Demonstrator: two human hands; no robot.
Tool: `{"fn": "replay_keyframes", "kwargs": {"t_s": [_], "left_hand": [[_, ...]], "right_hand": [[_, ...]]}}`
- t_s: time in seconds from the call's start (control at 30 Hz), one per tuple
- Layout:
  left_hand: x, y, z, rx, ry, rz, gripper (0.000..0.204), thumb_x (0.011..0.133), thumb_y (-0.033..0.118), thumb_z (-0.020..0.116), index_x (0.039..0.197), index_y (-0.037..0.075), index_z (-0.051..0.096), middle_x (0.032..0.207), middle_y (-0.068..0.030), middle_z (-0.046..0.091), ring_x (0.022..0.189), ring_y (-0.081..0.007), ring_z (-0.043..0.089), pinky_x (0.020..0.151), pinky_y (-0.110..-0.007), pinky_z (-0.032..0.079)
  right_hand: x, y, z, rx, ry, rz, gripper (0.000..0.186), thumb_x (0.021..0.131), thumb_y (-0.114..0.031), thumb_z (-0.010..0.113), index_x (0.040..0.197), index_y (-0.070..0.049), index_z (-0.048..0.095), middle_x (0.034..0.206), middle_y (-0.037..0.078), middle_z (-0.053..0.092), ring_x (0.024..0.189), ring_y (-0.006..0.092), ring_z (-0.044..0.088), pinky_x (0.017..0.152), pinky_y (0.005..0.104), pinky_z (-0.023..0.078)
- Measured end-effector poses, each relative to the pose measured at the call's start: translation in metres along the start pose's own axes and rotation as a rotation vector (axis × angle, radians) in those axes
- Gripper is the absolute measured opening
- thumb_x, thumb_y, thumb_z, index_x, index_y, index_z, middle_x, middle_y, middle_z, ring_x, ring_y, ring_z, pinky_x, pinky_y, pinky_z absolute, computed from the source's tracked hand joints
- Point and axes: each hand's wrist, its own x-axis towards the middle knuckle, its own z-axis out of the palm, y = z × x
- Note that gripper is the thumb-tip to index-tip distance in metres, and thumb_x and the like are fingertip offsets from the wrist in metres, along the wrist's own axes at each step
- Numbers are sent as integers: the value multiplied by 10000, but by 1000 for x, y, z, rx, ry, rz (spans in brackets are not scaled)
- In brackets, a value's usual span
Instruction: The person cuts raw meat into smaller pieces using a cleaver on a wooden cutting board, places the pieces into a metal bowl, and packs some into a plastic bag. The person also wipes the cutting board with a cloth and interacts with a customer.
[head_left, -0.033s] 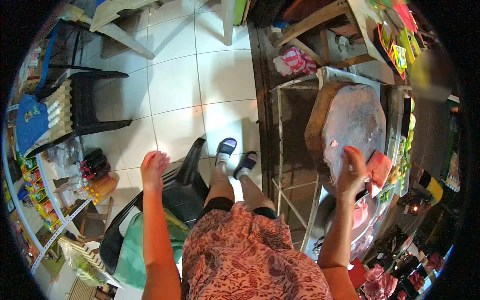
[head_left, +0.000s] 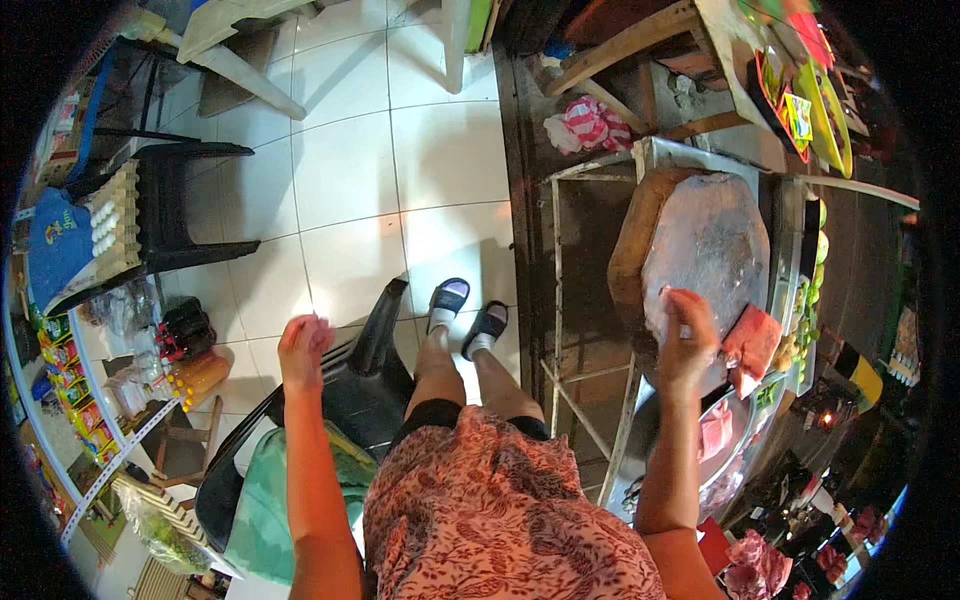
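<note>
The right hand has its fingers nearly together at a scrap on the chopping block, grip unclear; a light pinch suits. Meat lies just beside that hand. The left hand, half-curled, looks empty.

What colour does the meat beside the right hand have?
The meat is pinkish red; head view.

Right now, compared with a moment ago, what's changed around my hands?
Your right hand has moved left and slightly away from you, its fingertips reaching where a small pink scrap lay on the chopping block; whether they grip it is unclear. Your left hand has dipped slightly. The red meat piece stayed put.
</note>
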Motion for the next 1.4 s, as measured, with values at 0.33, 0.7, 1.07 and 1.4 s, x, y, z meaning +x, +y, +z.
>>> {"fn": "replay_keyframes", "kwargs": {"t_s": [0.33,0.7,1.07,1.4], "left_hand": [[-18,-63,-2,-161,6,-58,86,959,127,583,1022,75,610,939,-77,674,833,-195,674,736,-317,554],[-9,-91,151,44,-459,-225,167,952,152,587,1079,47,616,956,-50,658,864,-174,646,781,-321,527],[114,111,161,307,-349,160,177,940,174,604,1082,69,622,938,-52,648,835,-172,648,744,-301,525],[126,145,260,135,-374,12,200,944,143,577,1117,44,589,986,-88,638,868,-209,662,761,-320,541]], "right_hand": [[-99,55,175,-148,-1141,31,316,916,-238,570,1187,-77,548,1059,211,652,995,383,639,823,496,533],[-134,119,156,-222,-1108,438,358,928,-281,524,1255,-143,575,1089,215,659,1001,413,646,832,518,533],[17,19,245,269,-627,482,320,846,-201,673,1115,-27,660,1119,220,646,1054,384,626,890,425,512],[182,20,392,202,-689,379,298,861,-271,635,1067,-62,687,1093,162,675,1006,364,638,932,407,489]]}}
